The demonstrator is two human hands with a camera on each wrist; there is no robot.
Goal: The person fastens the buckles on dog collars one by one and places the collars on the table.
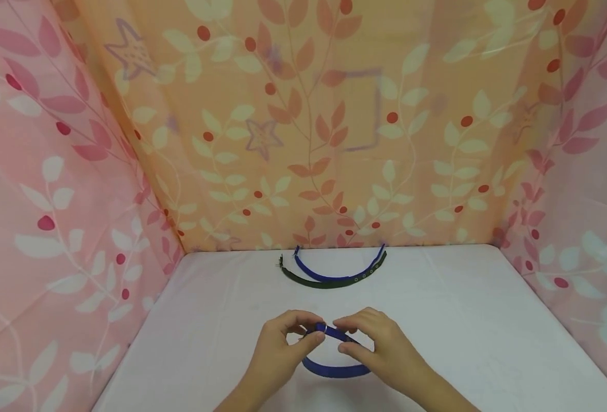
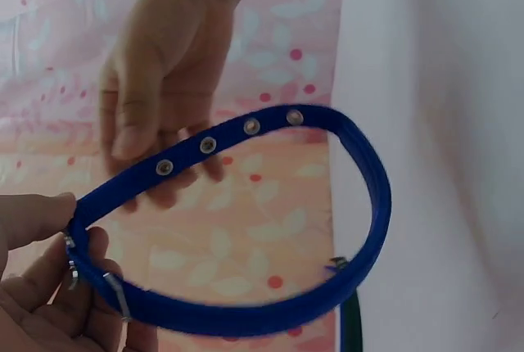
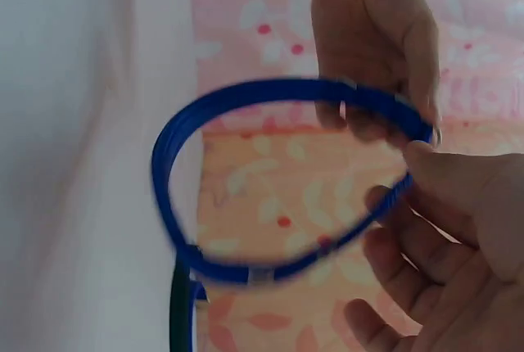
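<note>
A blue collar (image 1: 336,372) is bent into a loop above the white table. My left hand (image 1: 283,346) pinches it between thumb and fingers at the buckle end, where metal fittings (image 2: 119,295) show in the left wrist view. Several metal-ringed holes (image 2: 208,145) run along the strap's other side. Close to that holed part is my right hand (image 1: 388,346), its thumb and fingers loosely bent and spread apart around the strap. In the right wrist view, the right thumb (image 3: 458,176) overlaps the collar by the left hand's grip.
Farther back on the white table (image 1: 221,320), a dark green collar (image 1: 324,284) and another blue collar (image 1: 308,271) lie curved against each other. A leaf-patterned curtain (image 1: 303,171) stands behind the table, with pink patterned cloth (image 1: 66,229) at both sides.
</note>
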